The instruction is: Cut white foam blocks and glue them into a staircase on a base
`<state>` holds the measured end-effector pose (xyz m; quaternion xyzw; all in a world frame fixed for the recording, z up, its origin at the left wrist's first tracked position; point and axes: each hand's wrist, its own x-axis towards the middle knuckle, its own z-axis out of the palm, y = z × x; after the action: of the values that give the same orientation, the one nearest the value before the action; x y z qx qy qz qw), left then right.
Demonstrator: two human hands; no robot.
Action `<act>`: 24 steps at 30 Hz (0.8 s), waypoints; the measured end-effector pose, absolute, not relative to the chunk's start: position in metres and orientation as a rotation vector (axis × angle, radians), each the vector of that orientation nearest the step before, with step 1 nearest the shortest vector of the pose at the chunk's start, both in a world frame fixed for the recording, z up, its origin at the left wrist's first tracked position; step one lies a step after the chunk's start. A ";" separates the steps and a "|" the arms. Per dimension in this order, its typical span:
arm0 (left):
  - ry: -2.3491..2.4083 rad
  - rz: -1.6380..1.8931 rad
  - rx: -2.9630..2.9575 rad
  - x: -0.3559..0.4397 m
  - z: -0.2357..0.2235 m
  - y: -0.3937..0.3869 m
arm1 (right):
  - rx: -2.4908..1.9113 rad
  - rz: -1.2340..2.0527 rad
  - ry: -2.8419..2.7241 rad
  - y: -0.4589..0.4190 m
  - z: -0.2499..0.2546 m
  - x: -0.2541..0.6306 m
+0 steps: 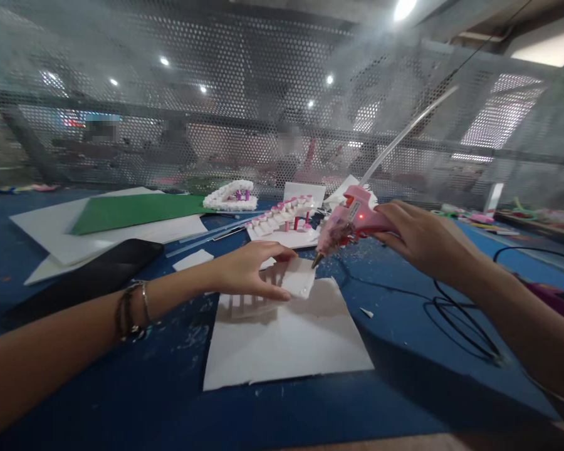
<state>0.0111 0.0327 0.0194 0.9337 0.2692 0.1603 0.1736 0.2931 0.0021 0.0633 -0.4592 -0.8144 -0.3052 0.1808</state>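
Observation:
My right hand (404, 235) is wrapped round the handle of a pink hot glue gun (352, 219), its red light lit and a long clear glue stick (407, 134) sticking out of the back. The nozzle points down at the edge of a small white foam board piece (298, 277). Thumb and fingers of my left hand (254, 270) grip that piece from the left. Beneath it, a white stepped part, partly hidden by my left hand, stands on a white board sheet (286, 347) on the blue table.
Behind stand a small white staircase model (282, 216) with pink posts and a white bumpy model (230, 197). A green sheet (138, 212) and a black phone-like object (131, 257) lie left. A black cable (460, 319) coils at right.

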 end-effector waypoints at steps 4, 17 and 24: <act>0.765 0.459 2.650 0.011 0.019 0.033 | -1.312 -0.886 -2.288 0.002 0.065 0.293; 0.777 0.388 2.655 0.014 0.024 0.031 | -1.509 -0.872 -2.165 0.001 0.069 0.297; 0.909 0.240 2.671 0.019 0.025 0.024 | -1.834 -0.638 -2.038 -0.001 0.055 0.325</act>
<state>0.0185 0.0240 0.0251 0.9319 0.3173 0.0838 0.1543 0.3246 -0.0013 0.0545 -0.6428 -0.7144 -0.2235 0.1628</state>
